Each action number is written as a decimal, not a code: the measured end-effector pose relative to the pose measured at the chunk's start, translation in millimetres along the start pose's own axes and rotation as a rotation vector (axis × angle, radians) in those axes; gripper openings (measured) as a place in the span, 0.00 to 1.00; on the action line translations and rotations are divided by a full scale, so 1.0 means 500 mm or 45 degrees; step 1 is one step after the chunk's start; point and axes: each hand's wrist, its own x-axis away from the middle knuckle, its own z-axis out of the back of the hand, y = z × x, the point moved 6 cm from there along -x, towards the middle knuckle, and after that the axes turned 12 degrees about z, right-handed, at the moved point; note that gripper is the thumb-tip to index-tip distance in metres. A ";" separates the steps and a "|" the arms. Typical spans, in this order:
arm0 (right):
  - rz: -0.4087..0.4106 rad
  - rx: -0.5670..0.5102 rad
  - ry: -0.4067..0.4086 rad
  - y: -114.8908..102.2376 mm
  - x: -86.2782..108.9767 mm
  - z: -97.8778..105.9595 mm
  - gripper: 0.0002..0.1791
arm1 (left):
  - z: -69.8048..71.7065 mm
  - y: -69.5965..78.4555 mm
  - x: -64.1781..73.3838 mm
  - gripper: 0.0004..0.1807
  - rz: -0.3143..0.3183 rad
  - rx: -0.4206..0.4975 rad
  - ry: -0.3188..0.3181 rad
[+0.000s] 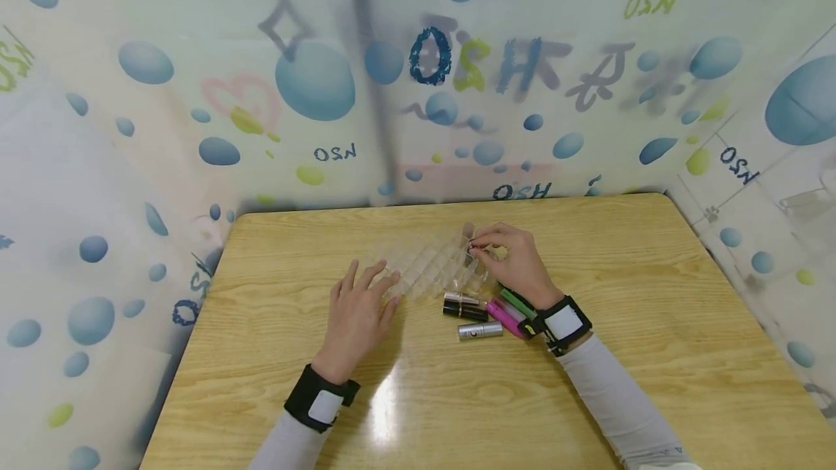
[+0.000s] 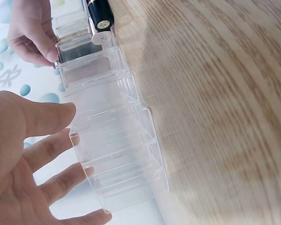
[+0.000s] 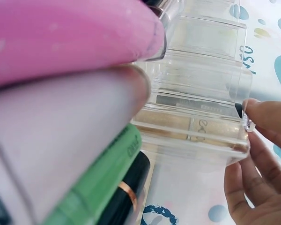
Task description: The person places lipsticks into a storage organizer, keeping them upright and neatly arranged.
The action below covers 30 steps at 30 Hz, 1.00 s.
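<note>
A clear plastic organizer (image 1: 424, 263) with rows of compartments lies on the table. My left hand (image 1: 358, 310) has its fingers spread at the organizer's left side; in the left wrist view its fingertips (image 2: 68, 112) touch or nearly touch the rim. With thumb and fingers, my right hand (image 1: 512, 260) pinches the end of a slim dark cosmetic tube (image 3: 192, 104) at the organizer's right end. Most of that tube lies within a compartment. A gold-toned tube (image 3: 166, 121) sits in the neighbouring compartment.
Between the organizer and my right wrist lie a black tube (image 1: 465, 308), a silver tube (image 1: 480, 331), a pink tube (image 1: 506, 319) and a green tube (image 1: 519, 303). The wooden table (image 1: 261, 354) meets a patterned curtain (image 1: 333, 136) behind.
</note>
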 end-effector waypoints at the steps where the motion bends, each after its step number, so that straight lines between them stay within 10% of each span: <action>1: -0.003 0.004 -0.007 0.001 0.000 -0.001 0.07 | 0.000 0.000 0.000 0.21 -0.002 0.000 0.004; 30: -0.042 0.035 -0.042 -0.001 0.002 -0.006 0.07 | -0.002 -0.002 0.000 0.21 -0.005 0.002 0.001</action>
